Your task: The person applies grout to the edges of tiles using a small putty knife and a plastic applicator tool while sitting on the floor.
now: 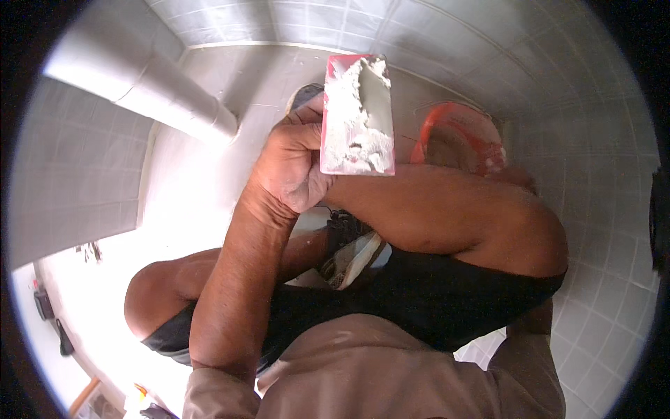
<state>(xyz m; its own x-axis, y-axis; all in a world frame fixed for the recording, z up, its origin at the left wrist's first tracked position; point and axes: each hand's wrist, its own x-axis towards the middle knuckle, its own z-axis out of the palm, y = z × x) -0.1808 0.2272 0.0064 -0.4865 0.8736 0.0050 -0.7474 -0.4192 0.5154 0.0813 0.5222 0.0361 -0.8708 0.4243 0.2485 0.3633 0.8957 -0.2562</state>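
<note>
My left hand (293,157) is closed round the side of a red grout float (357,115), a rectangular board with its broad face up. White paste (345,126) is smeared thickly over that face, with a smoother greyish patch toward its right. Beyond my raised right knee sits a red bucket (464,136) with whitish smears on its wall. What shows of my right hand (515,179) is a blurred bit beside the bucket's near right side. The knee hides most of it, so its fingers and anything in them cannot be made out.
A thick white pipe (160,91) slants down to the floor at the left. Tiled walls (593,174) close in on the right and the far side. My bent legs (447,209) and shoes (352,258) fill the middle. Small dark tools (63,335) lie at the lower left.
</note>
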